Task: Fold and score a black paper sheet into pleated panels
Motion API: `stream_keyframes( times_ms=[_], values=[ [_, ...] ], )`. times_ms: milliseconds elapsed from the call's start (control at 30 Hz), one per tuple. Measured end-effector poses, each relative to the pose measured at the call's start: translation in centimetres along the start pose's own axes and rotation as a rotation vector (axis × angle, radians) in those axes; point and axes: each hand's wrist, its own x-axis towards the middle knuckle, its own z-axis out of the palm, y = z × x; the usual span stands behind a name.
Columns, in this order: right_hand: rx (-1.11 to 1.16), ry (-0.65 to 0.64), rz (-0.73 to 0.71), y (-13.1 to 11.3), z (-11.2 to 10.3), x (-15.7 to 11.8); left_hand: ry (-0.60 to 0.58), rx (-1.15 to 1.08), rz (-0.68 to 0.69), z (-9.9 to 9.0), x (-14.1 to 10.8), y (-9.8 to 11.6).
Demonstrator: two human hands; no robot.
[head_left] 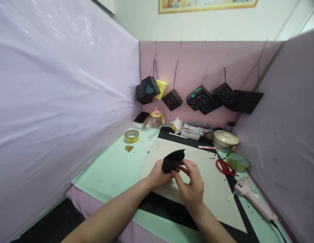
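A piece of black paper, curved round into a loop, is held up above the white board. My left hand grips it from the left and below, its fingers partly hidden behind the paper. On the right side, my right hand pinches the paper's edge between thumb and fingers. Both hands are closed on the same piece. Small dark scraps lie scattered on the board's right part.
Red scissors and a pink glue gun lie on the right. A tape roll sits at left. A pink cutter, a white pen and a cream bowl are farther back. Black boxes hang behind.
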Motion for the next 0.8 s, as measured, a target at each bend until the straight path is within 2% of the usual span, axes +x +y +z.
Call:
stream_keyframes(
  times_ms=[300,400,500,567,633,733,800],
  values=[
    [-0.040,-0.061,-0.032,0.0,-0.5,0.3,-0.001,-0.091,-0.089,-0.1,0.1,0.7],
    [-0.087,-0.118,-0.099,-0.2,-0.8,0.7,0.090,-0.300,-0.198,-0.1,0.5,1.5],
    [-0.113,-0.106,-0.110,-0.3,-0.9,1.0,0.255,-0.679,-0.324,-0.3,1.4,1.9],
    [-0.107,-0.075,-0.025,-0.1,-0.9,1.0,0.332,-0.921,-0.384,-0.7,2.0,1.9],
    [-0.046,-0.075,0.156,0.3,-0.7,1.0,0.390,-1.076,-0.433,-1.1,2.5,1.6],
    [0.117,-0.133,0.506,1.0,-0.2,0.9,0.436,-1.174,-0.504,-1.4,2.8,1.3],
    [0.221,-0.186,0.687,1.5,0.2,0.8,0.440,-1.202,-0.536,-1.4,2.8,1.1]
  ],
)
